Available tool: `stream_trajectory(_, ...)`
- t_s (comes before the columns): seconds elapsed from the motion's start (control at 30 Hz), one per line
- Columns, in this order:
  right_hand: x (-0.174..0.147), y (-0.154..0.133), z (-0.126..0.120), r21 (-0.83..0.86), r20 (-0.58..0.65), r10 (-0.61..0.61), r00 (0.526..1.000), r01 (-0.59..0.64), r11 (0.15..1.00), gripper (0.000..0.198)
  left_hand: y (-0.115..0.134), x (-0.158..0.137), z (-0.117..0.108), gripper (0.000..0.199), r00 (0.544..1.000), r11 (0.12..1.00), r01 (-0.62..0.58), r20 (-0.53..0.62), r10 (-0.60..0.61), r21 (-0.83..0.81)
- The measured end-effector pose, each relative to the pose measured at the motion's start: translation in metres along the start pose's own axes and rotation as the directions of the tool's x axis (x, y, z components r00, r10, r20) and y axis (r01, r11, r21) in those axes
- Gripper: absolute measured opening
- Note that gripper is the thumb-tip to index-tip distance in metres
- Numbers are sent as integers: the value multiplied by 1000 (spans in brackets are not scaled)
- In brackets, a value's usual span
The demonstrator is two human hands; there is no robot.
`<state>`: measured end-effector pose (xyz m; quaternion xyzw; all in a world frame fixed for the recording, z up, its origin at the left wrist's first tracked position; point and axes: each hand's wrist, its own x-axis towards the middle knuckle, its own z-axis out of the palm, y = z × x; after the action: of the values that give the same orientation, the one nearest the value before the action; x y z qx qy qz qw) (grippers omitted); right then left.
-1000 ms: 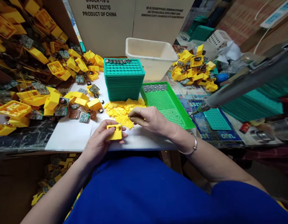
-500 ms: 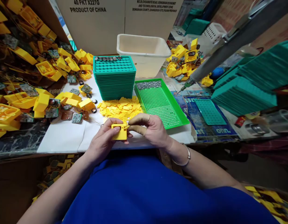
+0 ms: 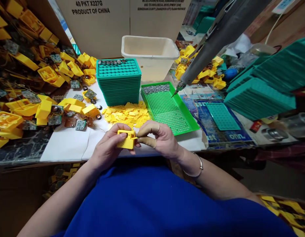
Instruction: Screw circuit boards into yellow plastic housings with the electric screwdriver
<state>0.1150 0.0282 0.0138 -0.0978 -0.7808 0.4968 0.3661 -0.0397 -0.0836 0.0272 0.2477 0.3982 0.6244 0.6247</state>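
My left hand (image 3: 111, 141) grips a small yellow plastic case (image 3: 126, 142), its thumb pressed on the face near an opening. At the case's right edge, my right hand (image 3: 160, 138) pinches a small yellow piece (image 3: 135, 138) between thumb and forefinger, both in beige finger covers. The piece sticks out from the case; whether it is seated in it I cannot tell. Just beyond my hands lies a heap of flat yellow plastic pieces (image 3: 127, 113) on white paper.
A stack of teal trays (image 3: 119, 85) with button cells on top stands behind the heap. Right of it lies a green perforated tray (image 3: 189, 123) holding screws (image 3: 156, 89). A hanging electric screwdriver (image 3: 191, 72) points down over that tray. Yellow cases with circuit boards (image 3: 75, 102) crowd the left.
The screwdriver has swung left, from beside the green tray to over it. My hands keep their hold on the case and small piece, which has tilted slightly. The view has shifted a little.
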Motion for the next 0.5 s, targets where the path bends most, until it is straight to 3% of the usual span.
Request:
stream_trajectory(0.07, -1, 1, -3, -122, 25, -165, 986, 167, 978, 5, 0, 1, -1, 15, 1000, 1000, 24, 20, -24, 7)
stream_trajectory(0.17, -3, 3, -7, -337, 165, -461, 872, 489, 804, 13, 1, 4, -5, 16, 988, 992, 123, 96, -124, 13)
stream_trajectory(0.2, -4, 3, -7, -373, 207, -496, 843, 537, 757, 16, 1, 5, -7, 16, 982, 989, 150, 118, -151, 14)
stream_trajectory(0.23, -4, 3, -7, -390, 220, -488, 845, 534, 750, 18, 1, 7, -8, 16, 980, 987, 158, 123, -159, 15)
stream_trajectory(0.3, -3, 1, -3, -378, 126, -350, 928, 371, 848, 16, -2, 8, -10, 15, 989, 992, 122, 81, -124, 31)
stream_trajectory(0.37, -2, -2, 2, -263, -59, -98, 993, 79, 962, 8, -7, 8, -9, 16, 998, 995, 52, 13, -54, 86)
stream_trajectory(0.43, -1, -5, 7, -85, -141, 138, 980, -151, 985, 6, -12, 6, -8, 21, 1000, 980, 4, -19, -1, 198)
stream_trajectory(0.5, 0, -8, 10, 13, -116, 256, 960, -257, 966, 10, -15, 4, -7, 25, 999, 937, -40, -11, 47, 348)
